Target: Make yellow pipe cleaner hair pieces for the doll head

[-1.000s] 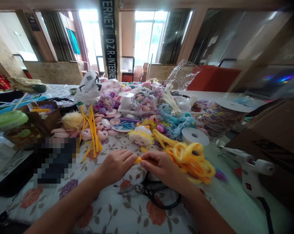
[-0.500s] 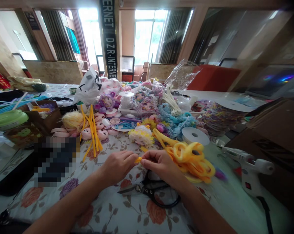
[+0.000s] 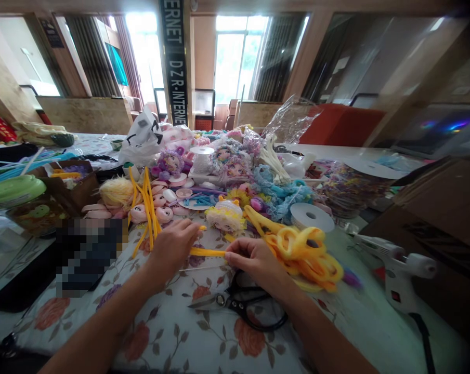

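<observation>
A narrow yellow fabric strip (image 3: 208, 252) stretches between my two hands over the flowered tablecloth. My left hand (image 3: 174, 246) is closed on its left part, and a short yellow end pokes out above the fingers. Thumb and fingers of my right hand (image 3: 251, 255) pinch the other end. Just below the right hand lie scissors (image 3: 235, 303) with black handles, blades pointing left. A loose heap of yellow fabric cord (image 3: 303, 252) rests right of my right hand. Beyond the hands sits a doll head (image 3: 224, 218) with yellow frills and a whitish cap.
Cut yellow strips (image 3: 151, 210) hang over small doll heads (image 3: 138, 213) at left. A white glue gun (image 3: 399, 265) and cardboard box (image 3: 433, 223) stand at right. White spool (image 3: 312, 217), blue yarn (image 3: 276, 192) and a green-lidded jar (image 3: 14, 191) surround the work area.
My left hand has moved left and slightly away from me, drawing the yellow strip out into a visible length. My right hand has stayed nearly in place, still pinching it.
</observation>
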{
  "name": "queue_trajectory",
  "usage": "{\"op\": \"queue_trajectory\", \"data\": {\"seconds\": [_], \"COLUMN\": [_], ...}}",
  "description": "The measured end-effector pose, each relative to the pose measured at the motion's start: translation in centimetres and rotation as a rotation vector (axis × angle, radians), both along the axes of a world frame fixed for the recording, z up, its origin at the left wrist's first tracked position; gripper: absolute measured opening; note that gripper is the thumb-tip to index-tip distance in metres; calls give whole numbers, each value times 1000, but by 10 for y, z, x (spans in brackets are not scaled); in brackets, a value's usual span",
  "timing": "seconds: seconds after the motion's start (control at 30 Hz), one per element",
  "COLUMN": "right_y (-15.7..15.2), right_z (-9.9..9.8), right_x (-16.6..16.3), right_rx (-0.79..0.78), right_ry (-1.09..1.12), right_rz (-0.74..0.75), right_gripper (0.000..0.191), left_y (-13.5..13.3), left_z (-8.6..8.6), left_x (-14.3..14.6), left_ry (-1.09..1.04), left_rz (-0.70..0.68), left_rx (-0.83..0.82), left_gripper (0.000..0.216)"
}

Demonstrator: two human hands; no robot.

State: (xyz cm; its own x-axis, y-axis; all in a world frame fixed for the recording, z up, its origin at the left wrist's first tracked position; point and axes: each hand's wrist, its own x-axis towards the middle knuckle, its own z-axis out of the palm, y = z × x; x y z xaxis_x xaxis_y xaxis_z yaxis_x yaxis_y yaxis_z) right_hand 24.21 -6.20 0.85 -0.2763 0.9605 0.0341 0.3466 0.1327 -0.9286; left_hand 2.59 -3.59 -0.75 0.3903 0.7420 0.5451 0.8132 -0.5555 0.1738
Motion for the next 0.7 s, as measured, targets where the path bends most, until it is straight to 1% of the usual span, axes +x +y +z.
{"op": "queue_trajectory", "data": {"seconds": [0.07,0.13,0.2,0.23,0.3,0.37,0.5,0.7], "right_y": [2,3,4,4,4,4,3,2], "right_z": [-2,-4,-5,-6,-7,-8,-7,-7], "right_x": [0,0,-1,-1,-1,-1,-1,-2], "right_rx": [14,25,34,40,53,60,53,21], "right_ry": [-21,-46,-63,-65,-65,-63,-74,-82], "right_rz": [-5,-15,-19,-19,-18,-16,3,39], "right_gripper": [18,18,17,17,17,17,17,18], "left_y": [9,10,5,0,-9,-15,-16,-16], "left_z": [0,3,6,7,9,8,2,-4], "left_x": [-7,-8,-2,3,14,23,28,28], "left_ry": [51,6,-82,-86,-26,35,137,202], "left_rz": [57,50,-45,-140,-334,-402,-381,-363], "left_rx": [46,125,174,171,168,147,103,134], "left_gripper": [23,23,23,23,20,17,24,26]}}
